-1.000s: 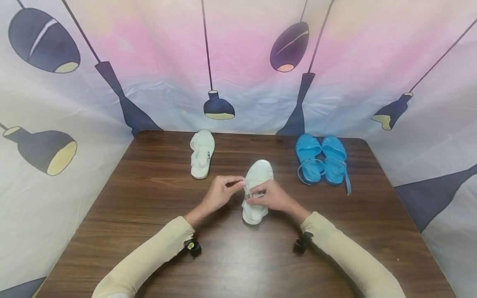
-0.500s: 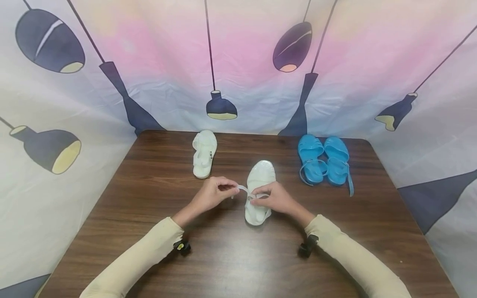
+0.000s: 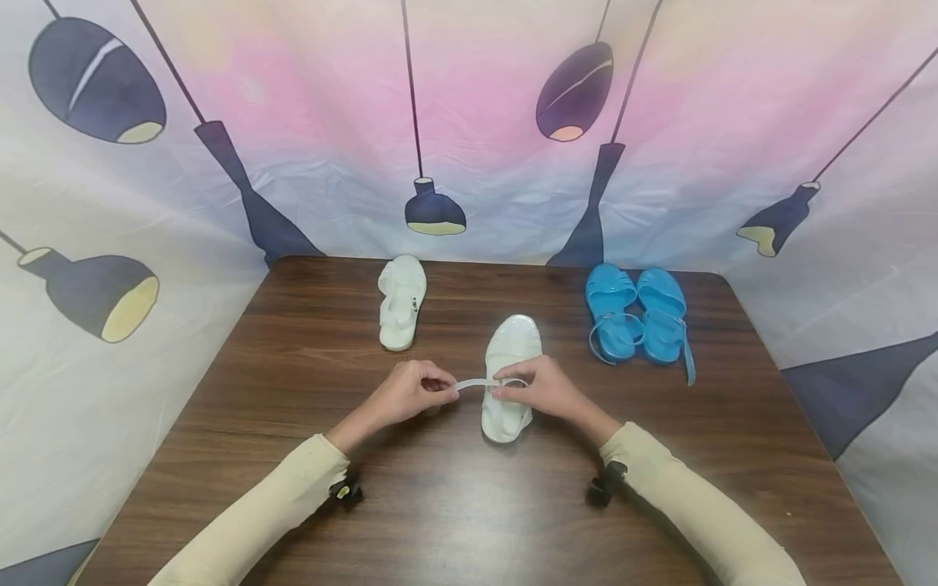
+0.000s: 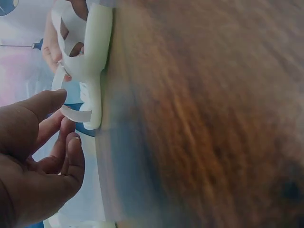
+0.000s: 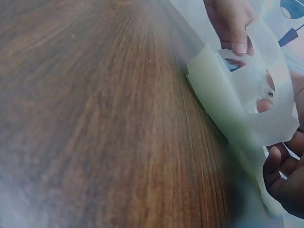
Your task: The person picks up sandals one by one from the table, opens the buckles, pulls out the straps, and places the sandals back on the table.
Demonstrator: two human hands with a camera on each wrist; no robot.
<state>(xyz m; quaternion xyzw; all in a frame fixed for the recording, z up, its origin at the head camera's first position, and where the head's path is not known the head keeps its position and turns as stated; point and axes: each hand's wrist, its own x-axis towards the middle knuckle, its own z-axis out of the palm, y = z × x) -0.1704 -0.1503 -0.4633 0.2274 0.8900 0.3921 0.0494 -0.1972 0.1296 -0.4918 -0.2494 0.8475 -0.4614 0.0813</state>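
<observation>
White sandal (image 3: pixel 512 346) sits sole-down near the middle of the desk (image 3: pixel 308 358), slightly right of centre. Toe points away from the person, toward the back edge; heel faces the person. Long axis runs nearly front to back, toe end leaning a touch to the right. Both hands are on its strap (image 3: pixel 475 382): left hand (image 3: pixel 409 392) pinches the free end between thumb and fingers, out to the left of the shoe; right hand (image 3: pixel 548 387) has thumb and fingers narrowed over the sandal, pinching the strap near a small metal fitting (image 5: pixel 270 94). Strap spans the gap between the two, slightly arched. Second white sandal (image 3: pixel 403 305) lies near the back edge, left of the first and well apart, toe also away. Blue sandals (image 3: pixel 611 313), two side by side at the back right, toes away, one with a strap tail hanging toward the front. Desk is dark brown woodgrain, rounded back corners, glossy light patch at front centre. Behind and to both sides: fabric backdrop (image 3: pixel 330 98), pink, pale blue and cream, printed with dark hanging lamps. Person wears cream sleeves (image 3: pixel 256 505), small black device (image 3: pixel 346 491) at each wrist.
</observation>
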